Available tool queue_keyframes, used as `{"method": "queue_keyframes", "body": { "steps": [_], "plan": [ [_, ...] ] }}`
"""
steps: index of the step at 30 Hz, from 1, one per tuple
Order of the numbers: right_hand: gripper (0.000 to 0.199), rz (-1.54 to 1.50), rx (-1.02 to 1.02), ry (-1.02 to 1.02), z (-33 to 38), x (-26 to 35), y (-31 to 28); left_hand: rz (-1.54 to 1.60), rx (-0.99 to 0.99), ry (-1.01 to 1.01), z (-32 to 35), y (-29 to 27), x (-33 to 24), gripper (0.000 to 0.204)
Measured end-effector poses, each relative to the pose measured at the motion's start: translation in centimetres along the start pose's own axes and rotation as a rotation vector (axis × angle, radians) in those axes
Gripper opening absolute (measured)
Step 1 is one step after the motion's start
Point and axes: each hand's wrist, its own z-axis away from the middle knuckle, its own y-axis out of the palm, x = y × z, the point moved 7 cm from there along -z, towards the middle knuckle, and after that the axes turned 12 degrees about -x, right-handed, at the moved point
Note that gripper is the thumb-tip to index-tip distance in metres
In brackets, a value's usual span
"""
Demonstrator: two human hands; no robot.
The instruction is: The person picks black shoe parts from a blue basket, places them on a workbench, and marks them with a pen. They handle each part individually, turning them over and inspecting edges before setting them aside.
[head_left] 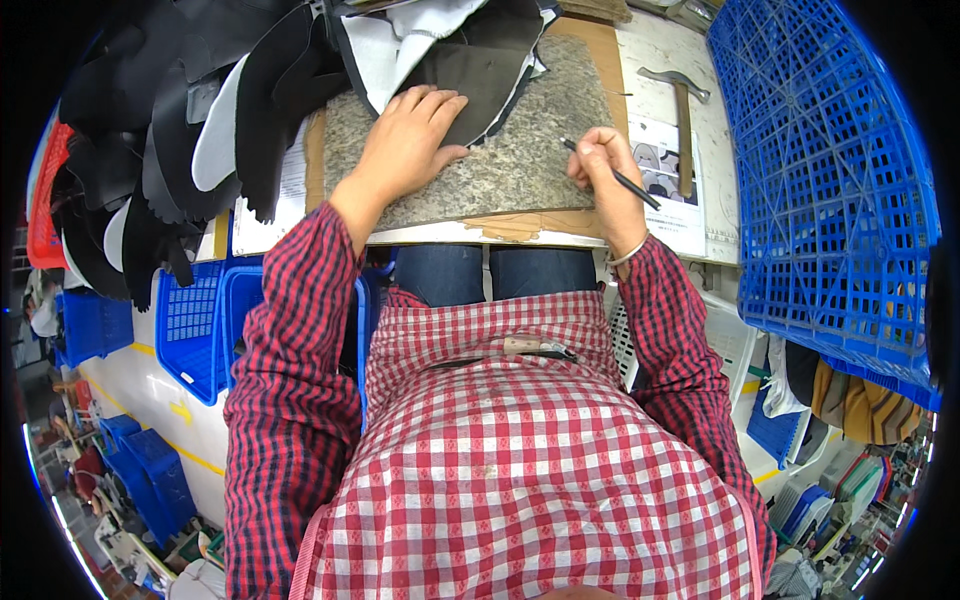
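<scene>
At a cluttered workbench [660,40], a person in a red checked shirt leaned over a speckled stone slab [500,165] that lay on brown board, with a big blue plastic crate [830,180] tilted up at the right and a heap of black and white cut pieces [190,120] piled at the left. Smaller blue baskets [205,320] stood below the bench edge, more stacked on the floor beyond. The left hand [408,140] lay flat, fingers spread, pressing a dark cut piece [480,90] onto the slab's far side. The right hand [605,165] was closed in a writing grip round a thin dark pen [620,178], its tip held just above bare stone, near the piece but apart from it. Done well, the step would likely call for firm, even pressure from the flat hand so the piece could not creep, and a steady, upright tip along the edge. A hammer [682,110] rested on printed sheets [665,190] beside the slab.
</scene>
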Motion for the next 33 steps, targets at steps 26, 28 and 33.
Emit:
{"method": "queue_keyframes", "body": {
  "steps": [26, 28, 33],
  "plan": [
    [0.025, 0.338, -0.032, -0.133, -1.0, -0.9, 2.6, 0.315, -0.121, -0.345, -3.2, 6.0, -1.9, 0.025],
    [0.026, 0.321, -0.058, -0.081, -1.1, -1.7, 2.5, 0.318, -0.13, -0.315, -3.2, 5.8, -1.8, 0.025],
    [0.029, 0.429, -0.123, -0.188, -1.5, -1.4, 3.0, 0.337, -0.153, -0.343, -3.0, 6.0, -1.7, 0.025]
  ]
}}
